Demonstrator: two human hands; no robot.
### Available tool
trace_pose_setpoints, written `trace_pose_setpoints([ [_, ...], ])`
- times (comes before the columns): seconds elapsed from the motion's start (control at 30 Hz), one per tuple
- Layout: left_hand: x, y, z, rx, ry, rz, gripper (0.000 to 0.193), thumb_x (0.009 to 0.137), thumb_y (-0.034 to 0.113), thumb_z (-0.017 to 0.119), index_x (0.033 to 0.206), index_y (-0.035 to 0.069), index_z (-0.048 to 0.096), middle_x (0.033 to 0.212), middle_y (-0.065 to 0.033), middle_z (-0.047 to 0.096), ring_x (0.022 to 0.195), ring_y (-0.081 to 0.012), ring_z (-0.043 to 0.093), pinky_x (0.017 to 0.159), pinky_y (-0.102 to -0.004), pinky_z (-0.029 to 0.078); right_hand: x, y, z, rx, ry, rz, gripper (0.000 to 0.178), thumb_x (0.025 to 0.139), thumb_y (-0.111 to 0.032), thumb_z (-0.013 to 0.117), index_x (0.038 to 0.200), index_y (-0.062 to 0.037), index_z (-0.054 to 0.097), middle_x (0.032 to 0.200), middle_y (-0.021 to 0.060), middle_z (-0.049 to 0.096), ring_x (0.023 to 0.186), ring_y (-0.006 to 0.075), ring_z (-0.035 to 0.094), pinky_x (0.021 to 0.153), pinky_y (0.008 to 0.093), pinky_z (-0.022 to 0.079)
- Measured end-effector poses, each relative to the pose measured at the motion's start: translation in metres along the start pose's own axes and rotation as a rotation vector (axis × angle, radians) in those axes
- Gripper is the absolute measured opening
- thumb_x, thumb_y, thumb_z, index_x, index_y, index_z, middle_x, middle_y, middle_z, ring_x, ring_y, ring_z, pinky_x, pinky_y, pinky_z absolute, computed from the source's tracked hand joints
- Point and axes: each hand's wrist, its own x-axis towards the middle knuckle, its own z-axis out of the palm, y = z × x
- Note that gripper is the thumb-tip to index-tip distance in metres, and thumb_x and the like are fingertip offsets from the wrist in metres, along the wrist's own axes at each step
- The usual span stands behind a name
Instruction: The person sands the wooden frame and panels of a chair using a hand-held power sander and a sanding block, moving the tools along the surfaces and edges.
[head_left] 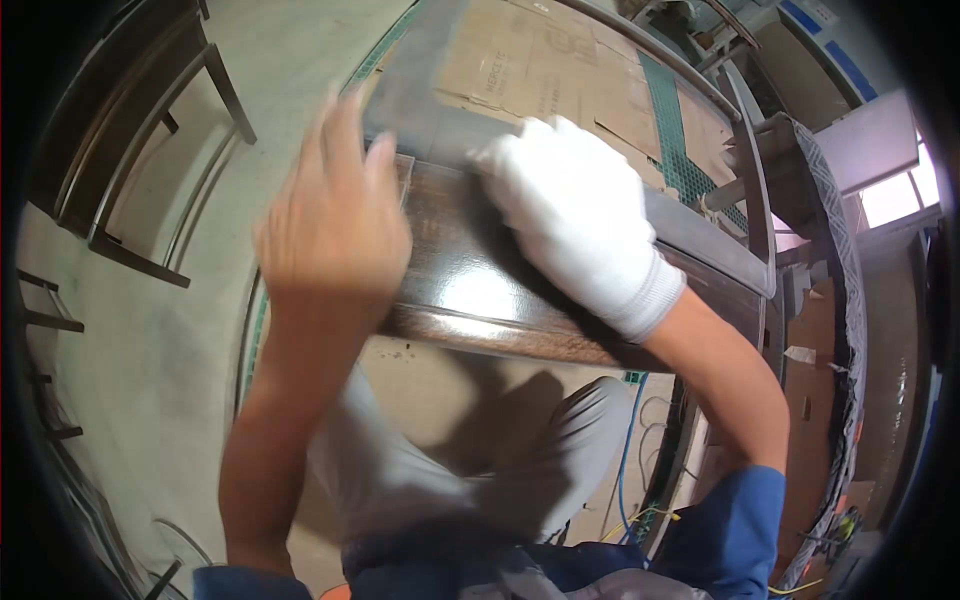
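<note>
A glossy dark brown wooden furniture piece (470,290) lies across in front of me, with a dull grey strip (430,125) along its far side. My left hand (335,220), bare and smeared by motion, is over its left end, fingers stretched forward and thumb apart. The white-gloved right hand (570,210) is bent down at the far edge of the wood, near the grey strip. Its fingers are curled in, and the glove hides whatever might be between them and the surface.
Flattened cardboard (530,75) covers the bench beyond the wood, over green netting (660,95). Dark wooden chairs (140,130) stand on the floor at left. A blue cord (628,450) and a yellow cord (625,525) run near my right knee. Fabric-edged boards stand at right.
</note>
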Motion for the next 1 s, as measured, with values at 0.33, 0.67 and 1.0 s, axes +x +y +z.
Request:
trace_pose_setpoints([
  [0.33, 0.148, -0.048, 0.095, -0.123, -0.149, 1.111, 0.019, 0.096, 0.014, 0.051, 0.098, 0.001, 0.064, 0.11, -0.0172, 0.067, 0.11, -0.035, 0.06, 0.107, -0.0469, 0.042, 0.014, 0.012, 0.014, -0.021, 0.106, -0.174, 0.016, 0.091, -0.025, 0.071, 0.094, -0.0096, 0.067, 0.081, 0.0099, 0.06, 0.077, 0.0314, 0.062, 0.07, 0.0409, 0.054],
  [0.67, 0.146, -0.049, 0.079, -0.338, -0.326, 0.84, 0.026, 0.099, 0.016, 0.049, 0.098, -0.001, 0.068, 0.11, -0.0208, 0.068, 0.109, -0.0362, 0.062, 0.103, -0.0443, 0.047, 0.031, -0.018, 0.016, -0.004, 0.068, -0.014, 0.011, 0.093, -0.017, 0.071, 0.092, -0.0082, 0.065, 0.082, 0.0132, 0.061, 0.078, 0.0343, 0.063, 0.071, 0.0414, 0.052],
  [1.0, 0.148, -0.059, 0.096, -0.318, -0.26, 0.964, 0.026, 0.101, 0.022, 0.051, 0.102, 0.002, 0.067, 0.106, -0.0172, 0.067, 0.106, -0.035, 0.061, 0.095, -0.0417, 0.05, 0.007, -0.009, 0.003, 0.081, -0.017, 0.105, 0.011, 0.087, -0.008, 0.078, 0.092, -0.0057, 0.069, 0.087, 0.0093, 0.067, 0.084, 0.0289, 0.068, 0.075, 0.037, 0.054],
])
